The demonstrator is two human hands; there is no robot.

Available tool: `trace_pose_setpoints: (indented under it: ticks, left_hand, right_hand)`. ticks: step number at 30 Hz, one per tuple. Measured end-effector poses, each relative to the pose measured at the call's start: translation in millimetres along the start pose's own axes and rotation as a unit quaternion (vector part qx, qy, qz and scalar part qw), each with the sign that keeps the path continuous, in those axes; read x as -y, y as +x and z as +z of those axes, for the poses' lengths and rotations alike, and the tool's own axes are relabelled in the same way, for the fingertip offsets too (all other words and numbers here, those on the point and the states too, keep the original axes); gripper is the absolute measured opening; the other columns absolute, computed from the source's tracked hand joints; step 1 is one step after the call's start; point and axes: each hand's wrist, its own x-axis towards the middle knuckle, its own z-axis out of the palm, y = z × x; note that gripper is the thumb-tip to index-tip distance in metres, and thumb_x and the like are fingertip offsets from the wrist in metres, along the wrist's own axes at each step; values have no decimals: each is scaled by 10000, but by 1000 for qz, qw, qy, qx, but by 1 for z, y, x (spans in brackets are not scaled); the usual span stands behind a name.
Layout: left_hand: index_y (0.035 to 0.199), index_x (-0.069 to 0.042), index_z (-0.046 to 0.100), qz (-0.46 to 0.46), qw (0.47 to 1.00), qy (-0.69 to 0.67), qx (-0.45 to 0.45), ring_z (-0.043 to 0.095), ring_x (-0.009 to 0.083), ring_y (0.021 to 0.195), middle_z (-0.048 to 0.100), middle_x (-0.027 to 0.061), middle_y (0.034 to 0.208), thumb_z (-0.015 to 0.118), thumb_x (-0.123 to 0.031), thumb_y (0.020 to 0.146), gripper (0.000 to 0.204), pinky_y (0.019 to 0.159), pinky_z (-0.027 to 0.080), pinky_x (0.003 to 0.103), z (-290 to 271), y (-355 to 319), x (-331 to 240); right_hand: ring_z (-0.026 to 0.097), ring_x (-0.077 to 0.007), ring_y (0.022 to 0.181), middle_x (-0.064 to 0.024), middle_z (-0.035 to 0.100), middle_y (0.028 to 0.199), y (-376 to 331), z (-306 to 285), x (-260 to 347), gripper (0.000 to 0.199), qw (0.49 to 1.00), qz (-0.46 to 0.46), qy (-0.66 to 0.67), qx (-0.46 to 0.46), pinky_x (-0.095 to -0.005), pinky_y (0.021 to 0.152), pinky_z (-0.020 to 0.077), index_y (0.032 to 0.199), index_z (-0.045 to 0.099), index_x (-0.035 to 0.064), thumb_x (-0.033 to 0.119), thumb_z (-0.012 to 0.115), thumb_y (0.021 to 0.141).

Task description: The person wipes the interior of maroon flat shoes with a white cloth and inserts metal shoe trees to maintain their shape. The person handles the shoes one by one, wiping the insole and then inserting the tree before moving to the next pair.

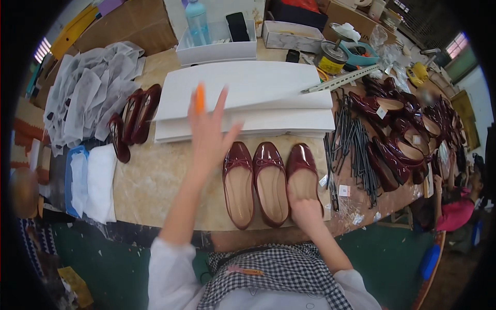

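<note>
Three dark red glossy flat shoes lie side by side on the worktable [155, 181] in front of me. My right hand [306, 213] rests on the heel end of the right shoe [302, 170], fingers curled on it. The middle shoe [270, 181] and the left shoe [238, 181] lie untouched. My left hand [209, 132] is raised above the table with fingers spread, an orange marker-like stick [199, 98] between them, just in front of a stack of white flat box sheets [248, 98].
More dark red shoes [135, 116] lie at the left beside crumpled grey tissue paper [88, 98]. A pile of red shoes [403, 134] and several dark metal rods [354, 150] fill the right. A white box with a bottle [197, 23] stands behind. Another person [457, 206] sits at right.
</note>
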Motion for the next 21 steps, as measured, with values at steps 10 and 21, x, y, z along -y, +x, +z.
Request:
trace_pose_setpoints:
  ticks: [10,21]
  left_hand:
    - [1159,-96,610,-57,994,66,64,535,340,998,578,164,1023,615,-276,857,351,819,437,495,74,50,55]
    - [847,-110,692,105,913,-371,133,489,238,1244,584,144,1238,745,-191,694,181,1012,390,419,-34,-89,-101]
  right_hand:
    - [614,-218,1077,-159,616,1200,-11,-52,1,603,876,18,463,-131,-321,820,524,1448,353,53,114,608,906]
    - [537,-249,1210,-152,562,1276,-11,-73,15,534,539,178,822,34,-344,973,466,1401,387,28,130,550,903]
